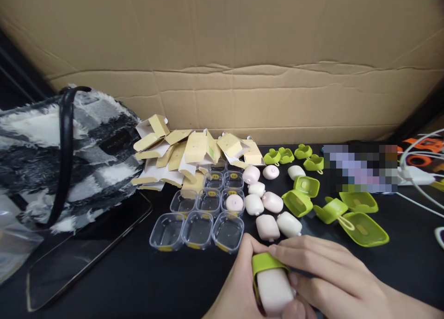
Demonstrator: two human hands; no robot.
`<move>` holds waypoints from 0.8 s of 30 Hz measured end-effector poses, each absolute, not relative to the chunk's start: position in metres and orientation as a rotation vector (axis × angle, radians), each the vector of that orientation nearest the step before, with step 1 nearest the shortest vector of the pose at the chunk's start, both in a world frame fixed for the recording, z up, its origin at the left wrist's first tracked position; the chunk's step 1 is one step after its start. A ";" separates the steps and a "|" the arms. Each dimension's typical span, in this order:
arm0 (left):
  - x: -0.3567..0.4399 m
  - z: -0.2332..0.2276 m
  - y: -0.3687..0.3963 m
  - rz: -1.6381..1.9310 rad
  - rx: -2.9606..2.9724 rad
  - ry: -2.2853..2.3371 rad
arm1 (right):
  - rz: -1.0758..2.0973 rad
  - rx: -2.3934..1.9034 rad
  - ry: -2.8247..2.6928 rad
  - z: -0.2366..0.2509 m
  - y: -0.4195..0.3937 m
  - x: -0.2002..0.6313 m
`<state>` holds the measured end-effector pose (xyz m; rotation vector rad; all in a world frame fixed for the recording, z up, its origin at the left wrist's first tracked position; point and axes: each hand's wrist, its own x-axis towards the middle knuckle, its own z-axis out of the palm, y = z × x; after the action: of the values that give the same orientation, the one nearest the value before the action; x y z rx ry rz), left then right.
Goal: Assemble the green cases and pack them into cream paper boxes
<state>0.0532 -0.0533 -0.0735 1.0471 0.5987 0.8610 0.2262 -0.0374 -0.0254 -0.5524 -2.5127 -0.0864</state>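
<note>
Both hands, left (236, 286) and right (322, 275), clamped on pale pink rounded plastic case (275, 291) half inside lime green silicone cover (265, 262), above black bench (138, 277), near clear plastic trays (197, 228).

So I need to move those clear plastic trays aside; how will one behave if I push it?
A clear tray looks thin-walled and empty, so probably very light and apt to skid on the smooth black table. Its wide flat base makes tipping unlikely. They sit touching, so pushing one would likely shove its neighbours.
</note>
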 end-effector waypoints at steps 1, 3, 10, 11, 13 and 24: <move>0.054 -0.073 -0.054 0.861 1.039 0.591 | -0.067 -0.549 -2.495 -0.026 -0.037 0.226; 0.056 -0.074 -0.055 0.881 1.019 0.574 | -0.018 -0.542 -2.456 -0.029 -0.037 0.225; 0.062 -0.076 -0.059 0.894 0.932 0.580 | 0.308 -0.617 -2.323 -0.036 -0.037 0.228; 0.061 -0.073 -0.059 0.889 0.931 0.595 | 0.343 -0.647 -2.304 -0.035 -0.036 0.229; 0.057 -0.063 -0.058 0.874 0.936 0.609 | 0.371 -0.684 -2.281 -0.034 -0.035 0.231; 0.059 -0.078 -0.060 0.872 0.916 0.598 | 0.380 -0.701 -2.260 -0.033 -0.034 0.229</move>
<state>0.0592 -0.0603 -0.0779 0.9157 0.5980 0.8722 0.2294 -0.0338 -0.0330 -0.7006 -2.2602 0.3799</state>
